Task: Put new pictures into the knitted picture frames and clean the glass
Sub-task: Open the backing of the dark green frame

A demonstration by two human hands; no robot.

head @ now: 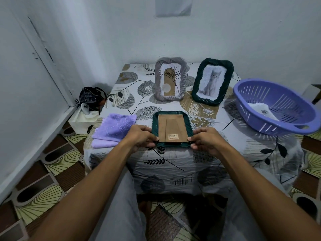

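My left hand point(141, 138) pinches the near-left corner of the dark green knitted picture frame point(172, 129), which lies face down near the front edge of the cloth-covered desk point(225, 133), brown cardboard backing point(171, 127) up. My right hand point(205, 140) pinches the near-right corner. As I judge it, prying both corners unevenly could bend the backing or let the glass slide off the edge. Both arms reach forward, wrists low, fingers curled, each grip clamped on the frame's near edge.
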